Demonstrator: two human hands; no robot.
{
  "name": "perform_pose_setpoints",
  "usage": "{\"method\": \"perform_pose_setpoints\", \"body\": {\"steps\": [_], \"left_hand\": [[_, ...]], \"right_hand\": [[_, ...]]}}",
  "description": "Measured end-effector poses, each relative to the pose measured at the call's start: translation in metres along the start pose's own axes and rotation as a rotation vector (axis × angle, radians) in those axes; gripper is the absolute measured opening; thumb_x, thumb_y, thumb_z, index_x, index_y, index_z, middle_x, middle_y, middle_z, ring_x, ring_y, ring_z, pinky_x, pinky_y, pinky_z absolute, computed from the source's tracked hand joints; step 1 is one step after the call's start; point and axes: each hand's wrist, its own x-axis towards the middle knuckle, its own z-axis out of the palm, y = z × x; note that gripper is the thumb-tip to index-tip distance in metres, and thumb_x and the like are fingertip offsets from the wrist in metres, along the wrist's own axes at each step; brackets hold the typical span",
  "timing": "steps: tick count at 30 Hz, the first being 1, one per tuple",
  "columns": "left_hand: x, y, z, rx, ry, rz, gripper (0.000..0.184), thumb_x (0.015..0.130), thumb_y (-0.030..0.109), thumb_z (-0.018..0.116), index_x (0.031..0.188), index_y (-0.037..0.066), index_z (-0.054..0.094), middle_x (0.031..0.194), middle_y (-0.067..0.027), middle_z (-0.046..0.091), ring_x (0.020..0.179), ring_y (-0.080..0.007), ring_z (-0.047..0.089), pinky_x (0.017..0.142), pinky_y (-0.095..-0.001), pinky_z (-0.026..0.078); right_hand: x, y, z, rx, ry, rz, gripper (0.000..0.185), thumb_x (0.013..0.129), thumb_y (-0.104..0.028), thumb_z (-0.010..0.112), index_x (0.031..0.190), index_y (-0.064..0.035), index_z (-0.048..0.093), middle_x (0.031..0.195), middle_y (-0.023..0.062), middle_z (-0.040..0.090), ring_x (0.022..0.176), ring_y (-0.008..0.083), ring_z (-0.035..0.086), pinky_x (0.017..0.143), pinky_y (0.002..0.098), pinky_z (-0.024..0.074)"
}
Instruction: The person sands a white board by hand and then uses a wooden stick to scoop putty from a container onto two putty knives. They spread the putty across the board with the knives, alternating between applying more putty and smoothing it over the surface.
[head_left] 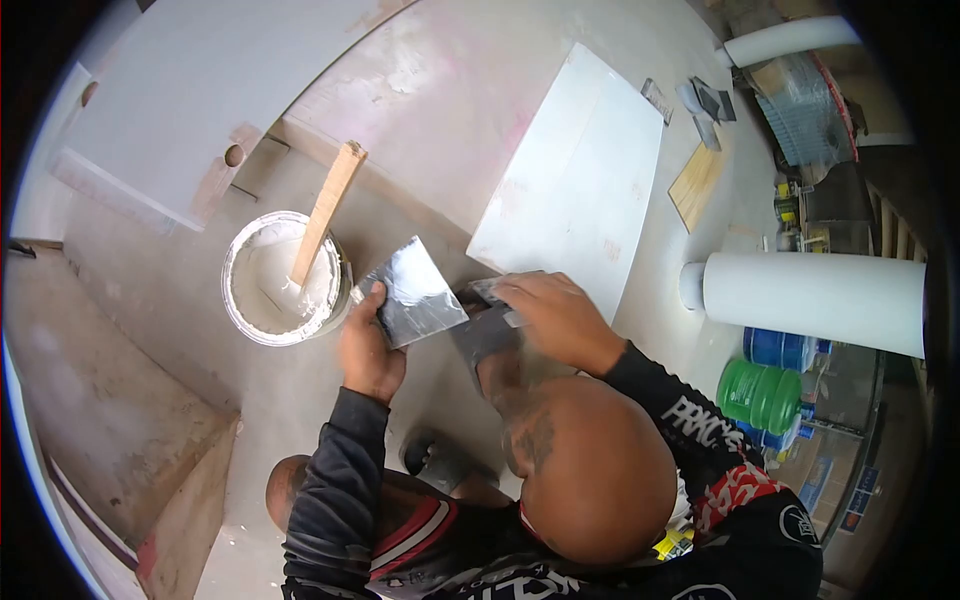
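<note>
My left hand (368,348) grips a flat grey plate (412,292) by its lower left edge, thumb on top. White paste covers part of the plate's upper face. Just right of it, my right hand (562,318) is closed on a small flat scraper (488,290), partly covered by the fingers and near the plate's right corner. Left of my left hand stands a round bucket (238,300) of white paste, with a wooden stick (328,212) leaning in it and rising above the rim.
A large white panel (575,170) lies beyond my right hand. Another pale panel (200,90) is at the upper left. A wooden piece (697,186) and dark scraps (711,100) lie farther right. A white cylinder (815,303) and green bottle (762,394) are at the right.
</note>
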Motion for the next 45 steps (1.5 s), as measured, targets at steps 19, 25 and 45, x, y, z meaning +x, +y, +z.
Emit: {"method": "perform_pose_setpoints", "body": {"steps": [19, 25, 45], "left_hand": [[0.001, -0.009, 0.139, 1.038, -0.717, 1.093, 0.055, 0.078, -0.002, 0.060, 0.131, 0.012, 0.058, 0.135, -0.0131, 0.057, 0.123, -0.0340, 0.054, 0.101, -0.0456, 0.040], [0.017, -0.002, 0.127, 1.773, -0.751, 1.170, 0.066, 0.067, 0.001, 0.064, 0.128, 0.026, 0.061, 0.141, -0.0006, 0.053, 0.125, -0.0307, 0.049, 0.099, -0.0484, 0.034], [0.026, 0.009, 0.038, 1.328, -0.121, 0.728, 0.058, 0.100, 0.044, 0.048, 0.132, -0.005, 0.054, 0.112, -0.0119, 0.066, 0.072, -0.0100, 0.050, 0.075, -0.0240, 0.043]], "right_hand": [[-0.004, 0.024, -0.077, 2.191, 0.352, 0.792, 0.028, 0.091, 0.001, 0.051, 0.118, -0.0014, 0.058, 0.106, 0.0085, 0.065, 0.100, 0.0203, 0.063, 0.090, 0.0337, 0.0497], [-0.004, 0.155, -0.095, 1.350, 0.491, 0.316, 0.035, 0.076, -0.008, 0.063, 0.110, 0.0000, 0.059, 0.107, 0.0072, 0.063, 0.098, 0.0186, 0.062, 0.088, 0.0331, 0.0496], [0.183, 0.454, -0.107, -0.447, 0.202, 0.444, 0.046, 0.086, -0.013, 0.056, 0.131, -0.0071, 0.057, 0.139, 0.0207, 0.049, 0.129, 0.0325, 0.049, 0.105, 0.0421, 0.0416]]}}
